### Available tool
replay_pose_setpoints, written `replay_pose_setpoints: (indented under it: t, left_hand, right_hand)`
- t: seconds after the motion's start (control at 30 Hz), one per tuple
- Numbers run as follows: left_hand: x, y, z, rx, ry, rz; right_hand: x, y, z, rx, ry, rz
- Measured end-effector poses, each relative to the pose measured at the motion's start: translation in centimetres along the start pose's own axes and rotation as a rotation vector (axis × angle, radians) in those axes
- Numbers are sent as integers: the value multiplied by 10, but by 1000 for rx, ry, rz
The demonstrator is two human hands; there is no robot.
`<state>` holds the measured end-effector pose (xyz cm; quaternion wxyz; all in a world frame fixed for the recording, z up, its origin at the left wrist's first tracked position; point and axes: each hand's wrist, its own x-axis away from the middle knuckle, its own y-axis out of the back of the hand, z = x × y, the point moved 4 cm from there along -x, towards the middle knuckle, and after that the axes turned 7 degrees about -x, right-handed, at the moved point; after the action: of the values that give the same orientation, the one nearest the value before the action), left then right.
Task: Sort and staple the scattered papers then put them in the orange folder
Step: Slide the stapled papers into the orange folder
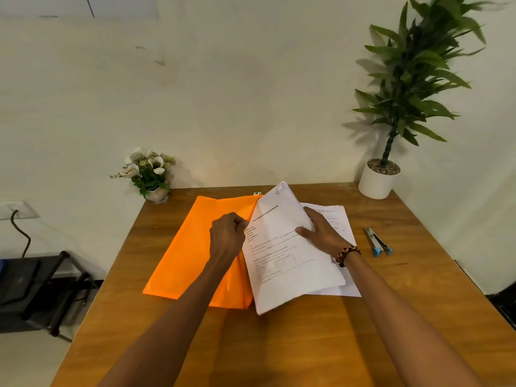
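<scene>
Papers [290, 255] in one bundle are tilted toward the orange folder [192, 247] at the counter [279, 344] middle: left hand [227, 236] pinches their left edge, right hand [321, 233] grips the right side, probably to slide them inside. Stapler [377, 241] waits near the right edge.

near table [279, 344] strip: bare, free pass | centre: blocked by orange folder [184, 247], paper stack [287, 261], both forearms | right: stapler [377, 241] just beside papers, bare wood around it | far corners: flower pot [152, 174] left, potted plant [379, 177] right, open edge between
</scene>
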<state>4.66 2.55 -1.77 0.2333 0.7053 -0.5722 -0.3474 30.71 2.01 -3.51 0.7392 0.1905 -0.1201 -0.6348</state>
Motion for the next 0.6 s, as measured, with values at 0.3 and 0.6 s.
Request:
replay_pose_setpoints:
  t: [0.3, 0.6]
  left_hand:
    - [-3, 3, 10, 83, 24, -15]
    - [-7, 5, 11, 155, 45, -12]
  right_hand:
    - [0, -7, -1, -169, -169, 233]
    - [-10, -17, -8, -348, -208, -115]
